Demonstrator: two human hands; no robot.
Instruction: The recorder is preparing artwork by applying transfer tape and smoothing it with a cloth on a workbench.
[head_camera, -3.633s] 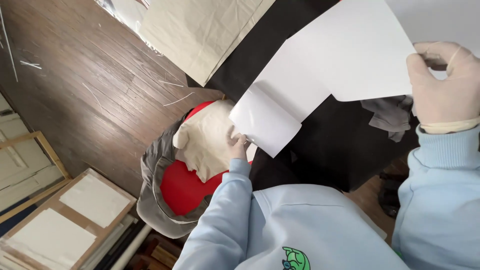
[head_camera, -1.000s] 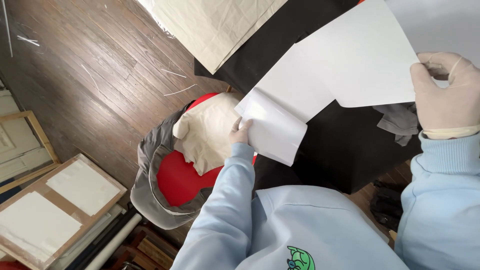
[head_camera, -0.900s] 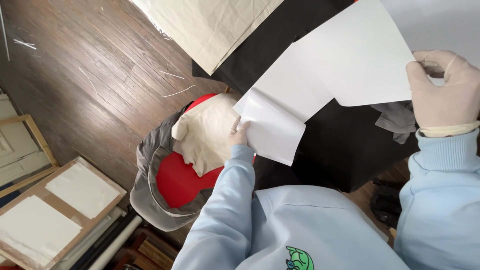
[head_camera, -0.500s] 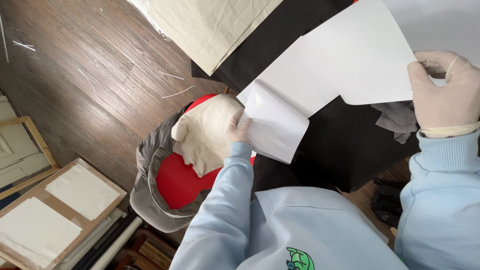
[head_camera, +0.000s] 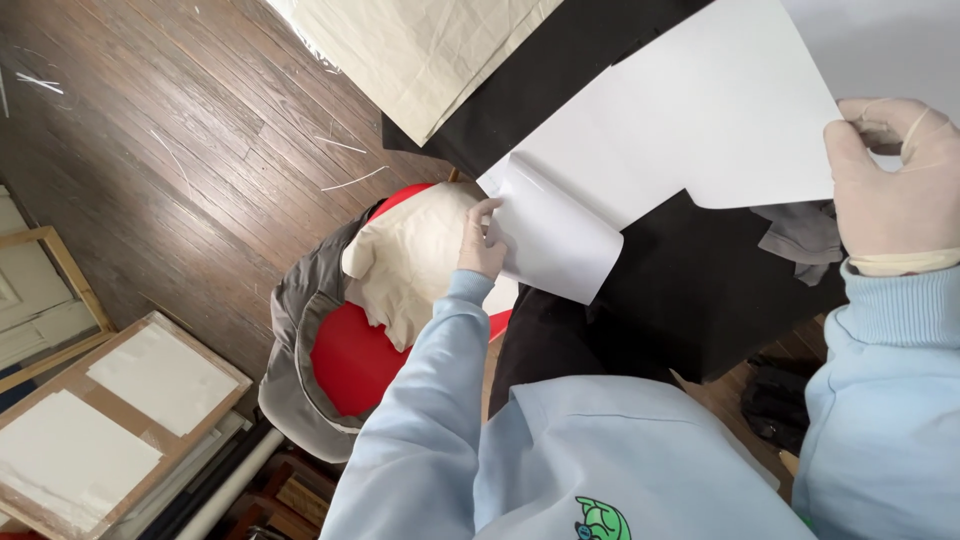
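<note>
Far left I see flat cardboard panels (head_camera: 110, 420) with white sheets on them, leaning at the floor's edge. Next to them lies dark wooden floor (head_camera: 180, 150), the only open room on that side. Right of it stands a red stool (head_camera: 350, 360) draped with a grey garment (head_camera: 290, 340) and a cream cloth (head_camera: 410, 260). Above, a second beige cloth (head_camera: 420, 50) hangs over the corner of the black table (head_camera: 680, 290).

My left hand (head_camera: 480, 240), gloved, pinches the curled lower corner of the large white sheet (head_camera: 690, 130), fingers closed on it, just over the stool. The sheet spans the table up to my right hand (head_camera: 890, 180), also gloved, gripping its far edge with thumb on top. A crumpled grey rag (head_camera: 800, 230) sits under that edge.
</note>
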